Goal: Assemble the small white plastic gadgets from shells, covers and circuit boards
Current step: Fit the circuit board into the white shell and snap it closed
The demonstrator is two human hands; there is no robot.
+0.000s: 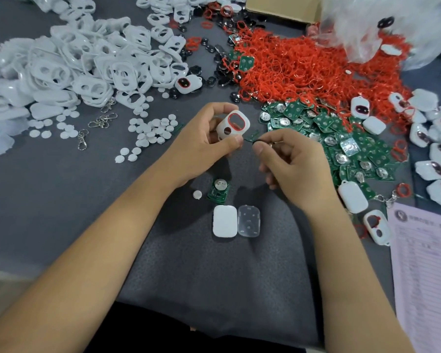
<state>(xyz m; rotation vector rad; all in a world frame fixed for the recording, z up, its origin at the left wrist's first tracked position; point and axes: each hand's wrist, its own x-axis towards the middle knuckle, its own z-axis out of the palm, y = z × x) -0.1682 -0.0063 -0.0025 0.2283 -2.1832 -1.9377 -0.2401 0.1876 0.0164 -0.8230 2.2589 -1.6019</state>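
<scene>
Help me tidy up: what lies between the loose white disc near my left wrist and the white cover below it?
In the head view, bare grey mat; a green circuit board sits just right of the white disc, above the white cover.

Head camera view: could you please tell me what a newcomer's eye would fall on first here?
Probably the big heap of red rings at the upper right, with green circuit boards spilling below it. At the upper left lies a pile of white shells. In the centre, the left hand holds a white shell with a red ring, beside the right hand.

You get even, soft overhead light, faint shadows under your forearms, wide-angle bending and blur toward the edges.
</scene>
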